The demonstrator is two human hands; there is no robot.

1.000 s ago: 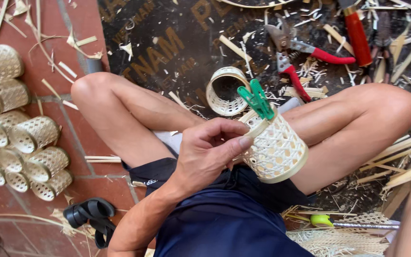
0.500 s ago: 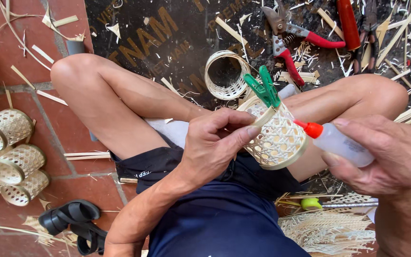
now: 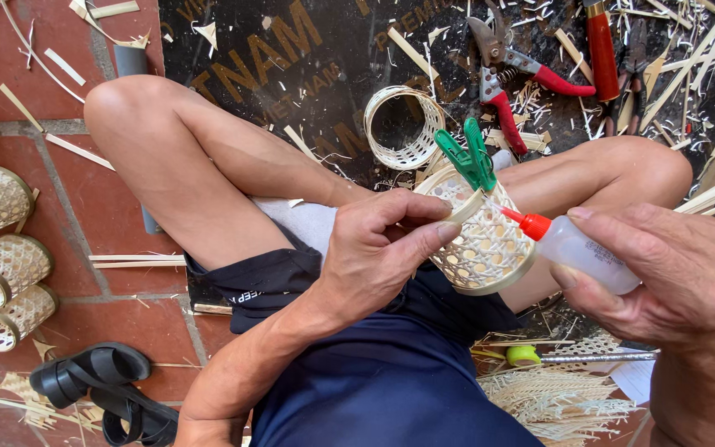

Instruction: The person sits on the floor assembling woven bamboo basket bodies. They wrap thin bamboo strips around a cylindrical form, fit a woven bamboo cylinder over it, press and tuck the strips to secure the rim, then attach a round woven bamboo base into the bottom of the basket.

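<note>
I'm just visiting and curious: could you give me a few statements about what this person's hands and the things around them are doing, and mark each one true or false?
1. The left hand holds a small round woven bamboo basket. True.
2. A yellow clip is pinched on the basket's rim. False: the clip is green.
3. The right hand holds a clear squeeze bottle with a red nozzle, its tip at the basket. True.
4. The red-handled pruning shears lie in the person's lap. False: they lie on the dark mat beyond the knees.
5. Finished woven baskets lie on the red tiled floor. True.
</note>
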